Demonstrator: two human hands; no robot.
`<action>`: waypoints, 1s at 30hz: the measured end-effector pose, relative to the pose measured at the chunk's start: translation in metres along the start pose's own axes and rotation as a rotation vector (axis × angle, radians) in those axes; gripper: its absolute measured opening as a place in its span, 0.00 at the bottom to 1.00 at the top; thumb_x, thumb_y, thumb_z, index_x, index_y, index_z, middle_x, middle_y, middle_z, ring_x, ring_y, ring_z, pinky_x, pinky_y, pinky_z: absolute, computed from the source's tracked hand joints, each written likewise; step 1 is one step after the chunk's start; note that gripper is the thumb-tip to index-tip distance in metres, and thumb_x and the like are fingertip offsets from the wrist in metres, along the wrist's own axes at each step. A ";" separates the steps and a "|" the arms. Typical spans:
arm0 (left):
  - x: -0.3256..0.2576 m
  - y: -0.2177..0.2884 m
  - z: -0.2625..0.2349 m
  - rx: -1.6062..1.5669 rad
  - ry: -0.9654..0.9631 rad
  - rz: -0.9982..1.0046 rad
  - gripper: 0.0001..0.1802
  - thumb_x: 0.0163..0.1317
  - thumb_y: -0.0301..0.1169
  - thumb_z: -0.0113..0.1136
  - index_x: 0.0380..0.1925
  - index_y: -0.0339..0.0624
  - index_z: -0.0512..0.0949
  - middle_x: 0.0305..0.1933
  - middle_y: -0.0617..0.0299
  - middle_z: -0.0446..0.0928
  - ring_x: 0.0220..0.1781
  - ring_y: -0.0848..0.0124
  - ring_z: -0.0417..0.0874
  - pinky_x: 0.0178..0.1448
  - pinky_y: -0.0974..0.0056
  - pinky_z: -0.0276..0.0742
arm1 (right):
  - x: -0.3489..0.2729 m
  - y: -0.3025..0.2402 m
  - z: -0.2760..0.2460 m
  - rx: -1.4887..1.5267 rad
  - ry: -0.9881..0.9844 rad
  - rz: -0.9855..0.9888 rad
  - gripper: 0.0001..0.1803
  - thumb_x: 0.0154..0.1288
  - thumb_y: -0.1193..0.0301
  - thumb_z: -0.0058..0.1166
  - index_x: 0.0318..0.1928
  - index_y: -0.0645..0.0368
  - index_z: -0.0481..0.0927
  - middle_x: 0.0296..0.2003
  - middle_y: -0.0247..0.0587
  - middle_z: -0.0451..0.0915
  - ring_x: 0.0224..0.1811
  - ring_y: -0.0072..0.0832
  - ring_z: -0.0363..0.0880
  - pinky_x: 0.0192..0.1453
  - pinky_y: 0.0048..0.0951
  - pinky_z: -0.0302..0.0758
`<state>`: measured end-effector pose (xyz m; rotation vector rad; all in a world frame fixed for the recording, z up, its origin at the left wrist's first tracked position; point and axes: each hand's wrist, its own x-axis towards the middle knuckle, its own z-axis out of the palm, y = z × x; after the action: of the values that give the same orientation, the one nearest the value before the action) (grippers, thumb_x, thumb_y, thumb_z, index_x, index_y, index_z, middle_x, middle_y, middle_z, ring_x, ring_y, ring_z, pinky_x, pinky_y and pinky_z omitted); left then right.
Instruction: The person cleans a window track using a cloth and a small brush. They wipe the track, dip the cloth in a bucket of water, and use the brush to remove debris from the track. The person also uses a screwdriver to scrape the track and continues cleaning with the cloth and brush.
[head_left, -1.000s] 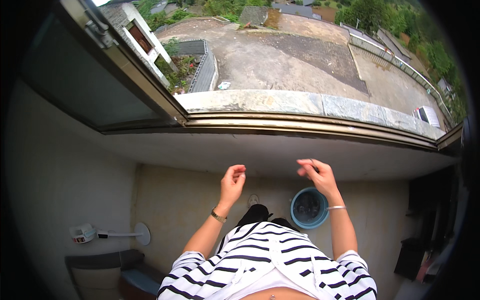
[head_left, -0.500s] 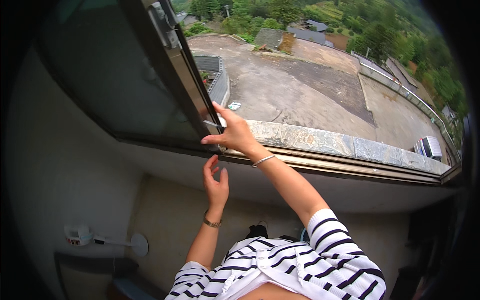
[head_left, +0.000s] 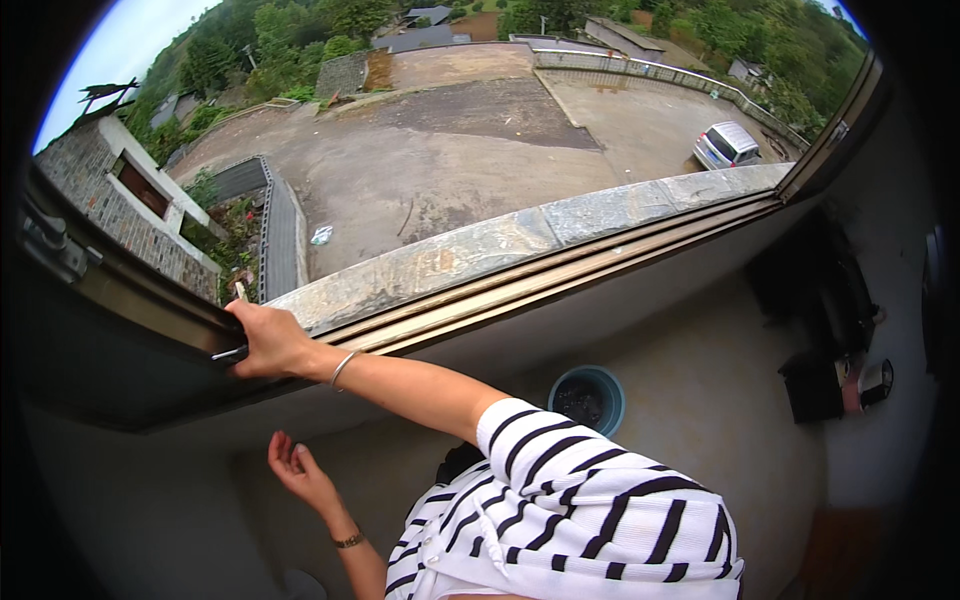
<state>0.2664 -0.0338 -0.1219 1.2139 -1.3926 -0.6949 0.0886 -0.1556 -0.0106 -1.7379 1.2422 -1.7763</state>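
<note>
My right hand (head_left: pixel 268 340), wearing a silver bangle (head_left: pixel 343 370), grips the upright edge of a dark-framed sliding window sash (head_left: pixel 150 307) at the left, close to the bottom rail. Its thumb is on the room side, near a small metal piece (head_left: pixel 230 354) on the frame. Some of the fingers are hidden behind the frame edge. Below it my left hand (head_left: pixel 303 475) hangs in the air, fingers loosely bent and thumb apart, with nothing in it. The metal window track (head_left: pixel 520 285) runs from the sash toward the right.
Outside the track lies a stone ledge (head_left: pixel 480 245). A blue bucket (head_left: pixel 616 400) stands on the floor under the window. Dark objects (head_left: pixel 815 385) are by the right wall. Beyond lie a concrete yard (head_left: pixel 450 170), a white van (head_left: pixel 728 145) and a brick building (head_left: pixel 100 180).
My right hand, still on the sash edge, has moved left with the sash, baring the planter and brick building. My left hand has dropped lower. The view has turned, bringing the bucket in.
</note>
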 end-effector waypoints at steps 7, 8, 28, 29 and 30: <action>-0.015 0.000 -0.013 0.033 0.033 -0.054 0.20 0.67 0.21 0.51 0.60 0.36 0.69 0.62 0.54 0.72 0.61 0.66 0.73 0.62 0.64 0.68 | -0.003 0.005 0.003 -0.013 0.010 0.022 0.38 0.35 0.61 0.74 0.49 0.58 0.72 0.36 0.50 0.80 0.39 0.49 0.81 0.43 0.41 0.77; -0.018 0.000 -0.011 0.031 0.054 -0.058 0.20 0.67 0.20 0.51 0.59 0.36 0.69 0.61 0.54 0.72 0.60 0.67 0.73 0.60 0.64 0.69 | -0.003 0.005 0.000 -0.012 0.000 0.022 0.38 0.34 0.61 0.74 0.49 0.58 0.72 0.36 0.50 0.80 0.39 0.49 0.81 0.43 0.42 0.77; 0.033 0.037 0.049 -0.066 0.044 0.118 0.13 0.65 0.25 0.61 0.46 0.29 0.76 0.46 0.47 0.81 0.46 0.59 0.81 0.55 0.60 0.77 | 0.010 0.044 -0.034 0.068 -0.156 -0.245 0.13 0.56 0.72 0.60 0.43 0.53 0.82 0.30 0.42 0.83 0.31 0.43 0.81 0.34 0.39 0.75; 0.036 0.037 0.051 -0.080 0.048 0.129 0.13 0.65 0.25 0.61 0.46 0.29 0.77 0.46 0.48 0.81 0.45 0.60 0.81 0.55 0.60 0.77 | 0.011 0.042 -0.034 0.063 -0.148 -0.266 0.13 0.55 0.72 0.60 0.44 0.53 0.82 0.30 0.42 0.83 0.31 0.43 0.81 0.35 0.39 0.75; 0.037 0.038 0.052 -0.078 0.053 0.130 0.12 0.64 0.24 0.61 0.46 0.29 0.77 0.46 0.48 0.81 0.46 0.60 0.81 0.55 0.60 0.77 | 0.012 0.042 -0.034 0.059 -0.141 -0.286 0.14 0.54 0.73 0.60 0.44 0.53 0.82 0.30 0.42 0.83 0.31 0.43 0.81 0.35 0.39 0.76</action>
<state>0.2111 -0.0677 -0.0859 1.0637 -1.3747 -0.6165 0.0420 -0.1767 -0.0310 -2.0501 0.9113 -1.7819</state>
